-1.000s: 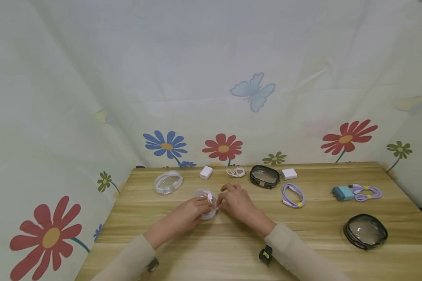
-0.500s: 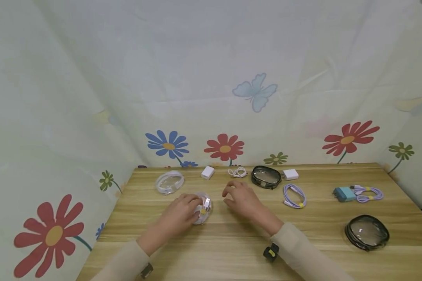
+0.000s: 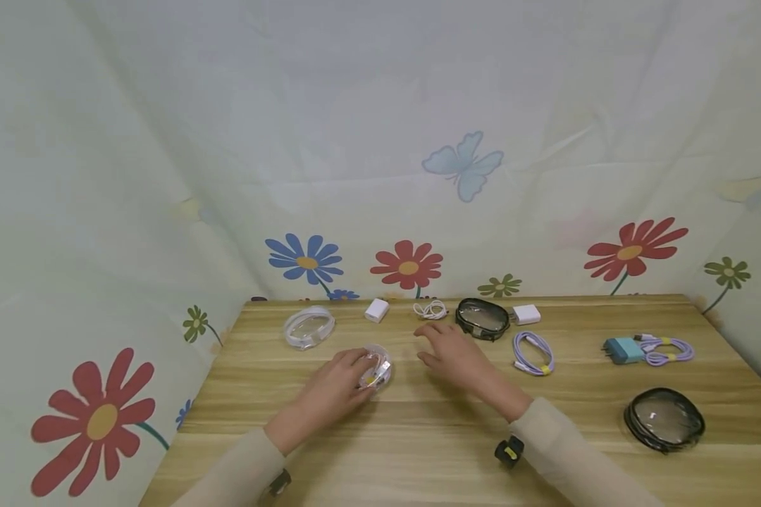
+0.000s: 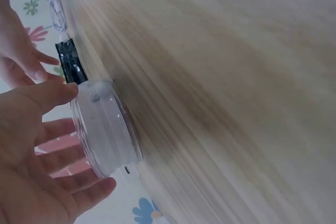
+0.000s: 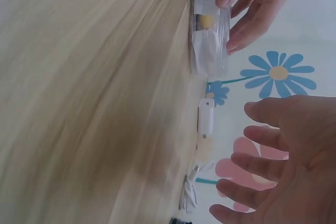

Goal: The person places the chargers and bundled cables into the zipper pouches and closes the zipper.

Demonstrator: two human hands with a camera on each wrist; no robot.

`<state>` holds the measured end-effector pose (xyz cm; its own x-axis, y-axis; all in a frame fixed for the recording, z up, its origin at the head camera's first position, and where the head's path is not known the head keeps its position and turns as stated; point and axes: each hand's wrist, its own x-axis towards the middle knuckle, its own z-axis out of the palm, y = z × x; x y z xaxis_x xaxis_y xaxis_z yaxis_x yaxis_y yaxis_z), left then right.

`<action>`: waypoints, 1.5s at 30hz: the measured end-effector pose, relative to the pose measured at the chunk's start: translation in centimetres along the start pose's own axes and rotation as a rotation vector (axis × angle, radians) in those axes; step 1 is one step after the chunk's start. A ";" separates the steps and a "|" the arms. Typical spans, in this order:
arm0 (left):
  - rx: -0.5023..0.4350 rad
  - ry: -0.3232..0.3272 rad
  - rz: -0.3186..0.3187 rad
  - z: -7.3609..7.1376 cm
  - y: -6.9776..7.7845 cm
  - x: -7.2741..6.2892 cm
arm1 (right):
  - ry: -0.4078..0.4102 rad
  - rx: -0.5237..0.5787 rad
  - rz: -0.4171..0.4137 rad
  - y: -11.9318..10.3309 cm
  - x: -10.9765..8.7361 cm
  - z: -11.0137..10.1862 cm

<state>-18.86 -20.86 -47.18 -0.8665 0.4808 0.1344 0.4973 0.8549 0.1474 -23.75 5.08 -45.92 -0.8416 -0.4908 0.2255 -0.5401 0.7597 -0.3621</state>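
Note:
A small round clear zip case with whitish trim stands near the middle of the wooden table. Inside it show a pale coiled cable with a USB plug and a yellow tie. My left hand holds the case at its left side, thumb near one edge and fingers spread along the back. Its clear wall faces the left wrist camera. To the right, my right hand hovers apart from the case with relaxed, spread fingers and nothing in them.
Along the back lie another clear case, a white charger, a white cable, a black-trimmed case and a second white charger. Rightward are a purple cable, teal charger, another purple cable and black-trimmed case.
My right hand has let go of the clear case's right side and drawn away rightward. My left hand shifted the case slightly left, then back right, and its USB plug shows more plainly.

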 end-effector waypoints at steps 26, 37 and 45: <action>-0.042 -0.120 0.289 1.2 2.4 4.8 | 0.072 -0.085 -0.068 5.2 -4.4 -3.0; -0.055 -0.135 0.334 1.1 2.2 4.6 | 0.083 -0.086 -0.084 5.6 -4.8 -3.1; -0.041 -0.127 0.337 0.8 1.4 4.3 | 0.060 -0.085 -0.069 5.8 -4.6 -3.3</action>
<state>-21.93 -17.42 -47.16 -0.6511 0.7566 0.0596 0.7548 0.6373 0.1549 -22.98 13.15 -46.04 -0.7998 -0.5188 0.3020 -0.5933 0.7597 -0.2662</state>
